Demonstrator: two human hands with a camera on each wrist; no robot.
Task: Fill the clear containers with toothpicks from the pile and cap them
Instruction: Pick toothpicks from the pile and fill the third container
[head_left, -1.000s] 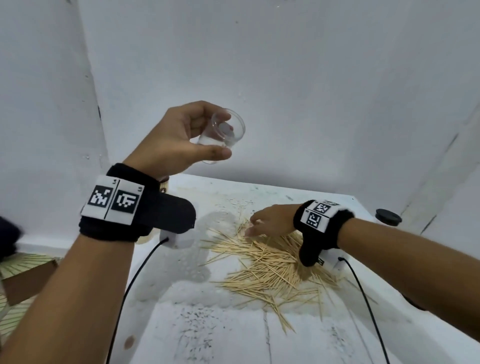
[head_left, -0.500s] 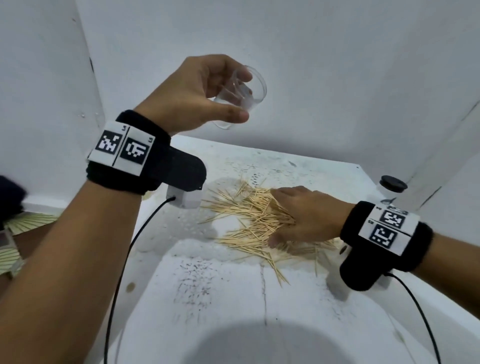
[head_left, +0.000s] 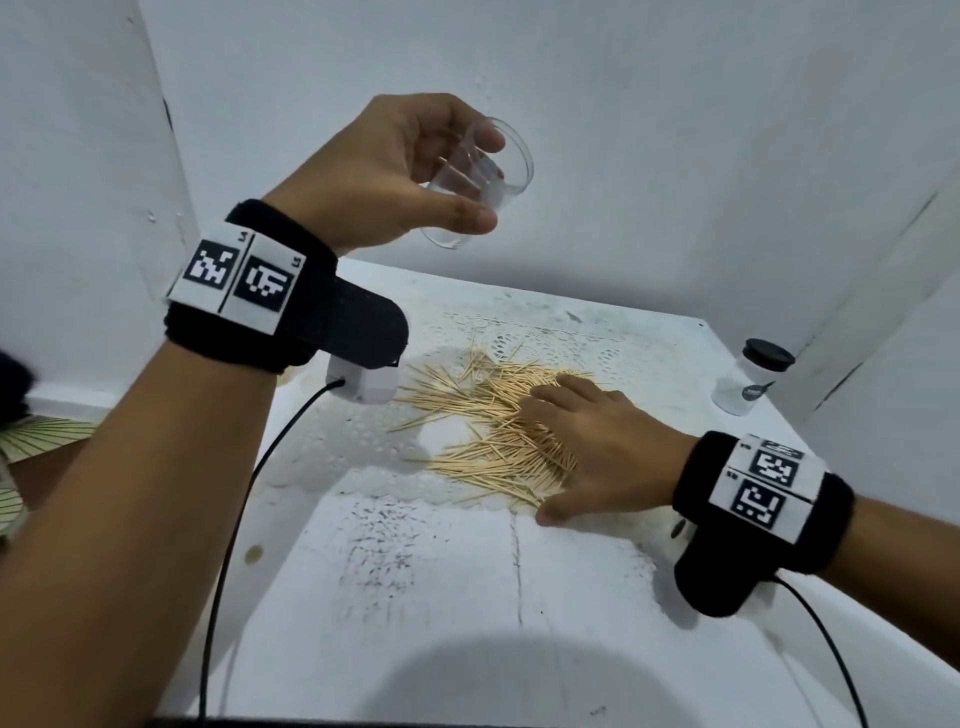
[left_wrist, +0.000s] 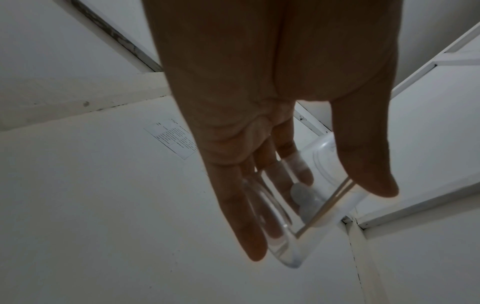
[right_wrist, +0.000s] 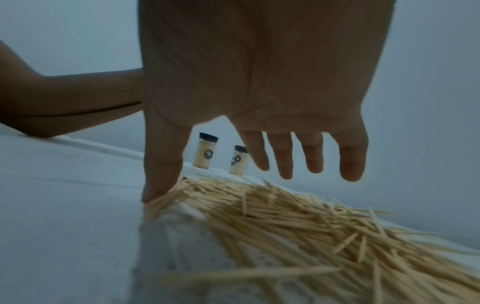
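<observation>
My left hand (head_left: 415, 171) is raised above the table's back edge and grips a clear, uncapped container (head_left: 493, 171), tilted with its mouth toward the right. The left wrist view shows thumb and fingers of that hand (left_wrist: 311, 216) around the container (left_wrist: 280, 242), with a toothpick (left_wrist: 327, 205) or two lying inside. A loose toothpick pile (head_left: 483, 410) covers the middle of the white table (head_left: 415, 597). Over the pile's right half my right hand (head_left: 587, 447) is spread palm down, holding nothing. In the right wrist view, this hand (right_wrist: 221, 183) touches the pile (right_wrist: 298, 222) with its thumb; the fingers hover just above.
A clear container with a black cap (head_left: 753, 384) stands at the table's far right corner. Two capped containers full of toothpicks (right_wrist: 206, 152) (right_wrist: 239, 160) stand beyond the pile in the right wrist view. White walls close in behind and on both sides.
My right hand has slid from the pile's far edge toward me and now lies spread over its right half. The left hand still holds the container up.
</observation>
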